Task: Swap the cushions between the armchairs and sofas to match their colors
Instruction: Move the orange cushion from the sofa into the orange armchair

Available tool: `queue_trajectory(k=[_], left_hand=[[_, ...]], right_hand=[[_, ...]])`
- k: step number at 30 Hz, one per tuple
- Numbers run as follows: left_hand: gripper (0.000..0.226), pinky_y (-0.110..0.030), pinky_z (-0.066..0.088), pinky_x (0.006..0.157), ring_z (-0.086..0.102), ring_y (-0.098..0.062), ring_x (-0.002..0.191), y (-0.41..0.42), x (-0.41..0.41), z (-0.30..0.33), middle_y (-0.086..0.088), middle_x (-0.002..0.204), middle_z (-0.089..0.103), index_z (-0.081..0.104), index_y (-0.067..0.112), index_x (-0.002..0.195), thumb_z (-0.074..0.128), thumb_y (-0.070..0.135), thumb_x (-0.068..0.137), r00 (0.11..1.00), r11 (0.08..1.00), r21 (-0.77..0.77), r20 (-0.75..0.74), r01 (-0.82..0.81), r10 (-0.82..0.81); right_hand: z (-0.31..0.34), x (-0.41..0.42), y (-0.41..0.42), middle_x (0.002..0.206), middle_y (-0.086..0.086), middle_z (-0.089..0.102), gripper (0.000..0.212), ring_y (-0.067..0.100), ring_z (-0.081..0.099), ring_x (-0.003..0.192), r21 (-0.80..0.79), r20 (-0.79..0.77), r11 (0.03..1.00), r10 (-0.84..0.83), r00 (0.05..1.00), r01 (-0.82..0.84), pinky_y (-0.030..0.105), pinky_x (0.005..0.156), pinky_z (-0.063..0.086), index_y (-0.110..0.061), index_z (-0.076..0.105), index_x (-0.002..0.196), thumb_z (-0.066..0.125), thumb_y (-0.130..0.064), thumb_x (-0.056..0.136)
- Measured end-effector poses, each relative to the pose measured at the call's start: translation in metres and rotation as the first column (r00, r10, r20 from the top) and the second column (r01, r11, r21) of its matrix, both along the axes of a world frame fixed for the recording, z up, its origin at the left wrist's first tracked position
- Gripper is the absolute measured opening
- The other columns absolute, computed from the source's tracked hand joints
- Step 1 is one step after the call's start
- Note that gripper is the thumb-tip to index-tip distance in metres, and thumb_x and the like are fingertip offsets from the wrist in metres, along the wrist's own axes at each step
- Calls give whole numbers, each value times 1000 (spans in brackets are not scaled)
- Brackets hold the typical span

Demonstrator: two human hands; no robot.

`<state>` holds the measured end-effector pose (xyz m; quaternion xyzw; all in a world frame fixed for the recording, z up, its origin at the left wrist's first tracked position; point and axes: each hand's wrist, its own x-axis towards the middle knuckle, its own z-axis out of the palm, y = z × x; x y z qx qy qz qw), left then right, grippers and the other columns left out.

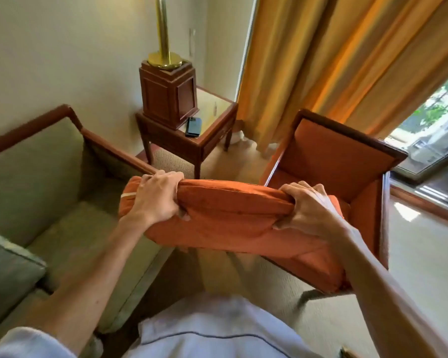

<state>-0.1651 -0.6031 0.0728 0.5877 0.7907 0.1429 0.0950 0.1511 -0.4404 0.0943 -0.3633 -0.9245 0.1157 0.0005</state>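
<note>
I hold the orange cushion (233, 215) in the air with both hands, each clamped over its upper edge so that the fabric bunches under my fingers. My left hand (157, 196) grips near the cushion's left end, fingers curled over the far side and thumb tucked under on the near side; just left of that hand the cushion's end bulges out, crossed by a pale strip. My right hand (309, 208) pinches the same edge further along, knuckles up, thumb pressed into the near face. From my right hand the cushion droops down and to the right. Beyond and below my right hand stands the orange armchair (339, 156) with its dark wood frame, and the drooping end of the cushion overlaps its seat in this view; I cannot tell whether they touch. Below and to the left of my left hand lies the green sofa (36, 182), and at its near left sits a grey-green cushion (8, 267). Straight ahead between my hands, further off, a side table (204, 135) carries a wooden lamp base (168, 94) and a dark phone (193, 126). Orange curtains (334, 60) hang beyond my right hand.
</note>
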Motion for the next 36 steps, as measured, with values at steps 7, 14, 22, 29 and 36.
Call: queue_trajectory(k=[7, 14, 22, 29, 36], left_hand=[[69, -39, 35, 84, 50, -20, 87, 107, 128, 24, 10, 83, 54, 59, 22, 92, 95, 54, 41, 985, 990, 0, 94, 145, -144], [68, -38, 34, 78, 54, -22, 89, 211, 213, 29, 8, 87, 55, 56, 22, 88, 94, 56, 43, 948, 958, 16, 141, 285, -284], [74, -40, 46, 87, 62, -28, 104, 337, 276, -60, -2, 109, 68, 60, 21, 106, 93, 55, 49, 914, 913, -106, 144, 395, -379], [99, -43, 37, 107, 49, -29, 131, 414, 267, -135, -7, 135, 54, 43, 20, 134, 93, 49, 55, 923, 845, -374, 183, 383, -338], [146, -59, 2, 121, 5, -31, 152, 446, 401, -88, -8, 164, 11, -7, 15, 158, 91, 55, 57, 702, 674, -198, 252, 711, -666]], right_hand=[[45, 149, 54, 94, -18, 53, 63, 9, 44, 96, -5, -26, 988, -156, 987, 156, 38, 89, 30, -39, 58, 108, 87, -59, 56], [68, 242, 117, 97, -14, 56, 65, 9, 45, 94, 71, 47, 945, -323, 945, 319, 39, 88, 36, -40, 63, 105, 87, -65, 50], [5, 292, 188, 99, -21, 46, 65, 7, 37, 101, 34, 170, 880, -471, 865, 473, 36, 81, 30, -38, 61, 119, 81, -62, 61], [-34, 247, 238, 126, -5, 53, 75, 20, 42, 122, 78, 219, 900, -434, 874, 428, 48, 104, 36, -36, 50, 135, 67, -69, 70], [-41, 240, 279, 141, -2, 47, 112, 26, 35, 133, 56, 365, 901, -419, 831, 430, 51, 111, 20, -27, 25, 149, 71, -72, 57]])
